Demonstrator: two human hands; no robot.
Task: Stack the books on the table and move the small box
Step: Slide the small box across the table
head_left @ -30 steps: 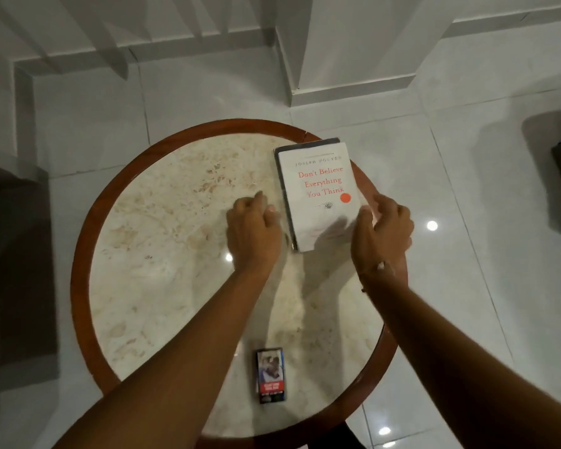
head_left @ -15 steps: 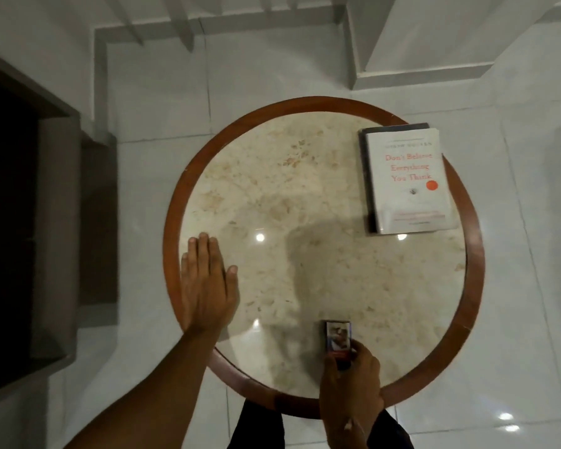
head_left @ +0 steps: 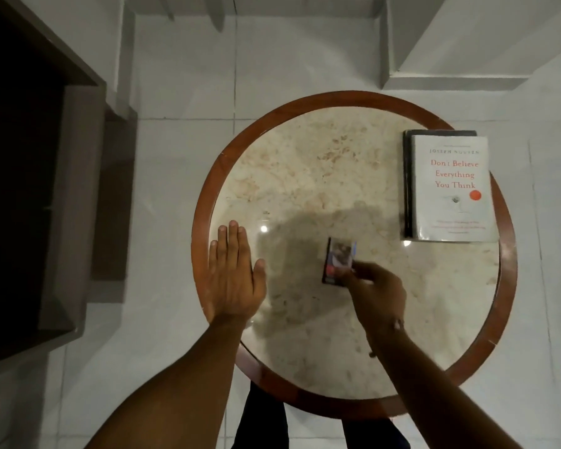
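Left hand (head_left: 232, 273) flat, palm down, fingers straight and together, thumb out, on left rim of table (head_left: 204, 202). Right hand (head_left: 378, 291) reaches in from lower right, fingertips pinching near end of box (head_left: 339, 260) at table centre. Books (head_left: 450, 189) stacked, white one atop dark one, at right edge, well apart from box.

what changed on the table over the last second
Both hands left the book stack. The right hand went to the small box at the near rim, gripped it, and has carried it toward the table's middle. The left hand moved to the left rim of the table and lies flat there. The white book stays on the dark book, unmoved.
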